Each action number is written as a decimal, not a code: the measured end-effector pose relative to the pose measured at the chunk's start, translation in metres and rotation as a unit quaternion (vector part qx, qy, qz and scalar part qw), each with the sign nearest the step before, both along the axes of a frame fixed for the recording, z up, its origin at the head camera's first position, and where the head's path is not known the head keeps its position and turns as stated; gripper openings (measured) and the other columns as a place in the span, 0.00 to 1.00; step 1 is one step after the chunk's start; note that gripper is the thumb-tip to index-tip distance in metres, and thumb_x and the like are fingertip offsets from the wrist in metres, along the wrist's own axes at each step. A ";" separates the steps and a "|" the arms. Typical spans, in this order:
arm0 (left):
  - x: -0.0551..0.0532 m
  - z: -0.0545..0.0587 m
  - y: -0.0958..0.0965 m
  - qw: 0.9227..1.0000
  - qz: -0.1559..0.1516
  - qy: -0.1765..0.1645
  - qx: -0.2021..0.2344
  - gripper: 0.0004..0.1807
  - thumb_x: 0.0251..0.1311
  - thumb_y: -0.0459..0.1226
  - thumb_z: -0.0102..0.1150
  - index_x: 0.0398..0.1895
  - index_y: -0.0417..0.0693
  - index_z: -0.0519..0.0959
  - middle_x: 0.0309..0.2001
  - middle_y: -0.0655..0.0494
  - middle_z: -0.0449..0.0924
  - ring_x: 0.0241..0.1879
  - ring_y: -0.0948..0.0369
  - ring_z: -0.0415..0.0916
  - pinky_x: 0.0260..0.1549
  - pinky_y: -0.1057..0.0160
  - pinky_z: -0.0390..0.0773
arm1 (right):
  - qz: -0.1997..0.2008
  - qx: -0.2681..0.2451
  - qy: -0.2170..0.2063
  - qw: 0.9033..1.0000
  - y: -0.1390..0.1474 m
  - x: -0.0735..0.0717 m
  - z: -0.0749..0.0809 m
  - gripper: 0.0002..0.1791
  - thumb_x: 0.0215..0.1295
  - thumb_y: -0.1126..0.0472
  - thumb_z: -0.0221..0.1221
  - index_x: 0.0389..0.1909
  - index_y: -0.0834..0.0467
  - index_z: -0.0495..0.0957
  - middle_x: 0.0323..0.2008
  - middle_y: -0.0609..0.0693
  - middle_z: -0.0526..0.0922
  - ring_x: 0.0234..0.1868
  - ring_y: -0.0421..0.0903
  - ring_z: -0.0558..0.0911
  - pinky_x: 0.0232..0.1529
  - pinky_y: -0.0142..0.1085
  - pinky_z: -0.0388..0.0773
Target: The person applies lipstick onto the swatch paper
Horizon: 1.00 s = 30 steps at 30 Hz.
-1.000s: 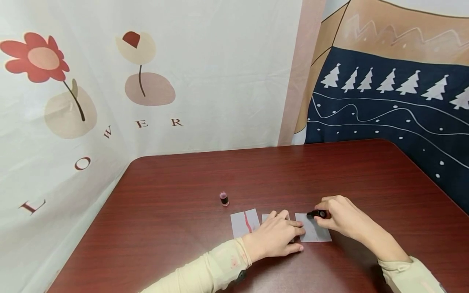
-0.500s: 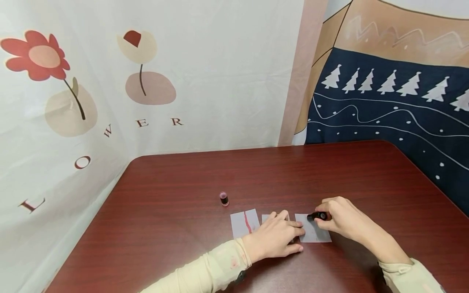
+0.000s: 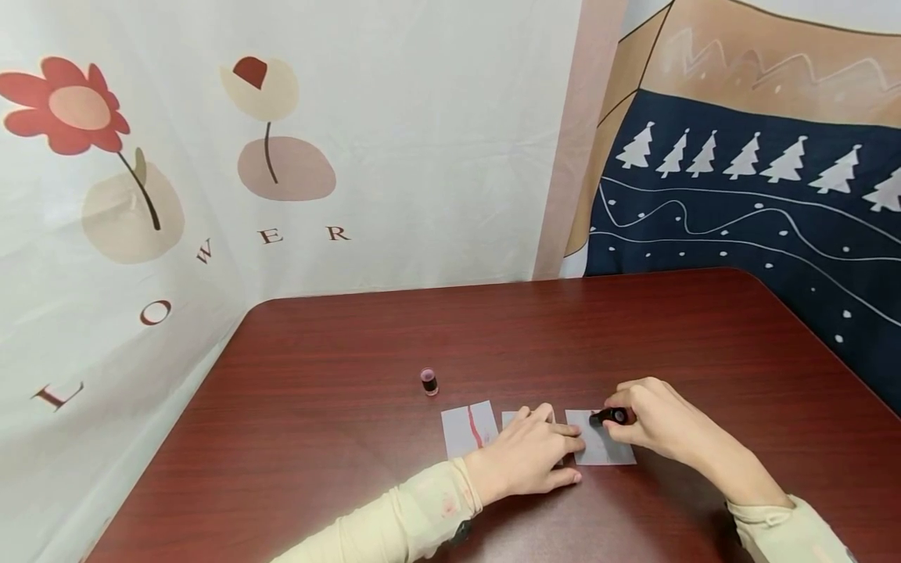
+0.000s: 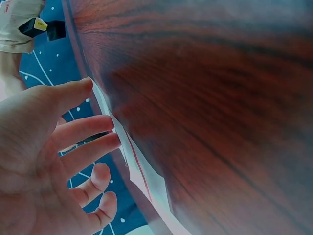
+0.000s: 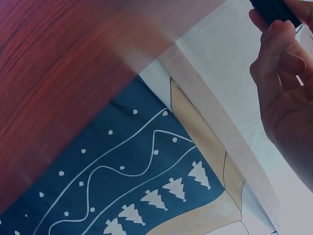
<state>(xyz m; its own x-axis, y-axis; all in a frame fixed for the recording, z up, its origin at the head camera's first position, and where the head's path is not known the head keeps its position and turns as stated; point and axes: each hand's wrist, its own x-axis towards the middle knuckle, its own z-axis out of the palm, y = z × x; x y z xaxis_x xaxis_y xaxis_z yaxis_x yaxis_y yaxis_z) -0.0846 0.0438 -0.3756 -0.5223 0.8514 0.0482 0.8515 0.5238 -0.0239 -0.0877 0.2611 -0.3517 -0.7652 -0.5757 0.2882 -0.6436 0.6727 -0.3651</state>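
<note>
My right hand pinches a short black tube, like a lipstick, between thumb and fingers, its narrow end low over the right paper square. In the right wrist view the black tube is cut off by the top edge. My left hand lies spread, covering most of the middle paper square; its fingertips touch the right square's left edge. A left paper square bears a red streak. In the left wrist view, the left hand's fingers reach the papers' edge.
A small cylinder with a pinkish clear top and a black band stands on the dark red-brown table, behind the left square. Printed cloths hang behind the table and at its sides.
The black tube has shifted slightly to the right and down over the right paper square. My left hand stays in place; the view has moved slightly.
</note>
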 end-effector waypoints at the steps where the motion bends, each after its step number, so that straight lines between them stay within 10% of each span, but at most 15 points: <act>1: 0.000 0.000 0.000 1.000 0.000 0.001 0.001 0.20 0.58 0.56 0.55 0.51 0.63 0.79 0.56 0.68 0.74 0.36 0.66 0.63 0.26 0.71 0.55 | 0.002 0.000 0.002 1.000 0.000 0.000 0.000 0.02 0.47 0.66 0.65 0.24 0.57 0.82 0.20 0.36 0.70 0.19 0.30 0.65 0.18 0.26 0.65; 30: 0.002 0.001 0.001 1.000 0.001 0.008 0.001 0.19 0.59 0.55 0.54 0.52 0.63 0.79 0.56 0.68 0.74 0.35 0.66 0.62 0.26 0.71 0.54 | 0.014 -0.008 -0.018 1.000 0.001 0.003 0.003 0.02 0.47 0.66 0.65 0.24 0.57 0.82 0.20 0.36 0.70 0.19 0.30 0.64 0.17 0.26 0.64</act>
